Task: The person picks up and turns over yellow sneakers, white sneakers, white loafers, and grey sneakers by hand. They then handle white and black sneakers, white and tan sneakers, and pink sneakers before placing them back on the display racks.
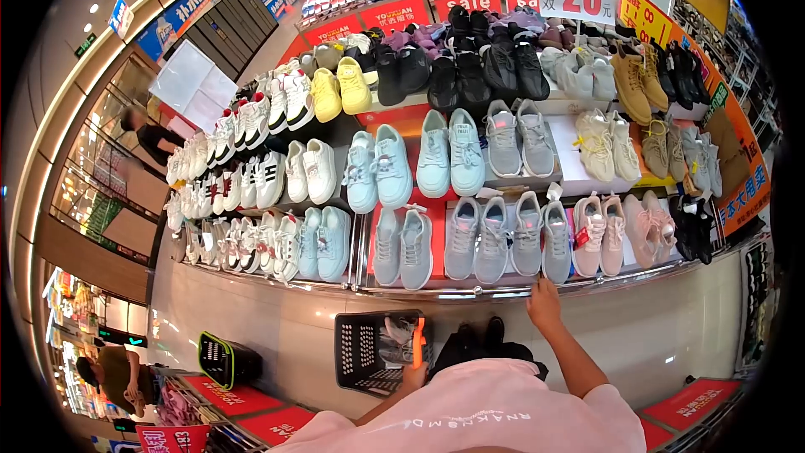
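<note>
My left hand (415,376) is closed at the orange handle (418,344) of a black shopping basket (350,356), low at centre-left. A pair of grey shoes (396,340) lies in the basket. On the right, my right hand (543,300) reaches up to the display's front edge, at the toe of a grey sneaker (556,243); its fingertips are too small to tell whether they grip the shoe. Beside that sneaker stand other grey sneakers (493,241) and a pink pair (589,236).
Tiered rows of shoes fill the display, with a metal rail (478,290) along its front. Another black basket (228,361) stands on the floor at left. One person (151,138) is beyond the display's left end, another (117,377) at lower left. Red-signed racks stand behind me.
</note>
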The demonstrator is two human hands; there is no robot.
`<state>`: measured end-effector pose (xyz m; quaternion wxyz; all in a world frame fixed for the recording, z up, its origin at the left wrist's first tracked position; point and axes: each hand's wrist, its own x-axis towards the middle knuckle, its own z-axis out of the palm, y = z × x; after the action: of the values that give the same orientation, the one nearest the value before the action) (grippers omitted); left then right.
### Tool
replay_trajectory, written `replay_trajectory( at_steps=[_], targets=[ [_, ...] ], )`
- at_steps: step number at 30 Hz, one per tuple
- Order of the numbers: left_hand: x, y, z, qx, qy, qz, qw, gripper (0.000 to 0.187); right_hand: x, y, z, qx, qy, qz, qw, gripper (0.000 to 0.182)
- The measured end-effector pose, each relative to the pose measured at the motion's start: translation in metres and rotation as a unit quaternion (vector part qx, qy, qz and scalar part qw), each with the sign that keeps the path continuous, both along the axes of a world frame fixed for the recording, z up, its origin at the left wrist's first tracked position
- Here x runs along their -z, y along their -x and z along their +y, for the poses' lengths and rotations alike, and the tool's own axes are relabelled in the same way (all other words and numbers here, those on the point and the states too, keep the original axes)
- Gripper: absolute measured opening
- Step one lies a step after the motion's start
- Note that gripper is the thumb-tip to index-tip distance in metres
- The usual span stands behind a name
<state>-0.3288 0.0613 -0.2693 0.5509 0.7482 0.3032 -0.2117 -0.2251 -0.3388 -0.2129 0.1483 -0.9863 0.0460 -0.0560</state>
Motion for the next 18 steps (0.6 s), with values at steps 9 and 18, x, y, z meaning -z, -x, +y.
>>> replay_trajectory(
  at_steps=[9, 18],
  targets=[
    [0.022, 0.004, -0.002, -0.047, 0.076, 0.059, 0.994, 0.027, 0.011, -0.022, -0.007, -0.057, 0.055, 0.079, 0.994, 0.017],
    [0.025, 0.000, -0.007, -0.066, 0.113, 0.047, 0.990, 0.024, 0.000, -0.030, 0.001, -0.048, 0.093, 0.140, 0.985, 0.017]
  ],
)
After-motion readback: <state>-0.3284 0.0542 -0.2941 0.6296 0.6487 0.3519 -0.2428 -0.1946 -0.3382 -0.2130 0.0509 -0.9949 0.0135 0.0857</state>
